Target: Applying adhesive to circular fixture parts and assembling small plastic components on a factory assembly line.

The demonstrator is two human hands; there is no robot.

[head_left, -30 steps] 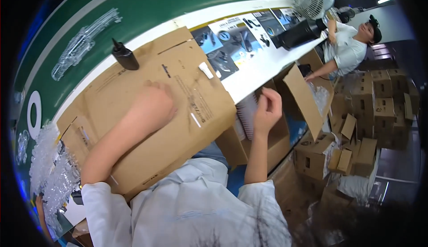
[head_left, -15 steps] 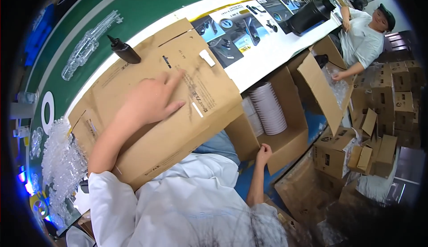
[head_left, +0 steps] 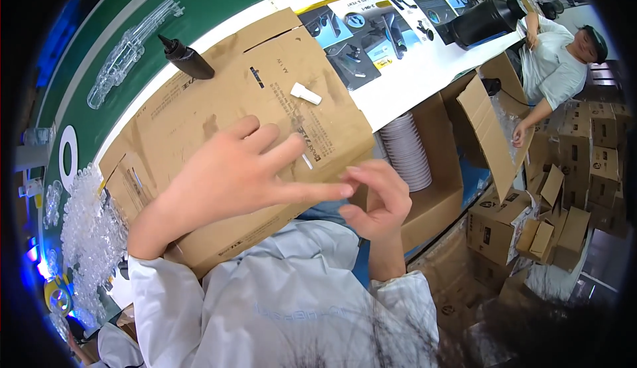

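Note:
My left hand (head_left: 225, 172) hovers palm down over a flat brown cardboard sheet (head_left: 166, 122), fingers spread and thumb stretched to the right. My right hand (head_left: 383, 199) is raised beside the sheet's right edge, fingers bent. Its fingertips meet or nearly meet my left thumb tip; a gap shows between its thumb and forefinger, and I see nothing held there. A small white plastic piece (head_left: 306, 94) lies on the cardboard beyond my left hand. Near the far edge a dark bottle with a pointed nozzle (head_left: 188, 59) leans to the left.
An open carton (head_left: 431, 215) at my right holds stacked white round pieces (head_left: 406, 152). Clear plastic parts (head_left: 126, 53) lie on the green surface; more clear plastic (head_left: 89, 235) is heaped at left. Far right, a person (head_left: 547, 63) reaches into another open carton (head_left: 488, 136) near stacked boxes.
My right hand has risen from the open carton's edge to my left hand. My left hand has lifted and turned, its thumb now pointing right. The view has shifted slightly.

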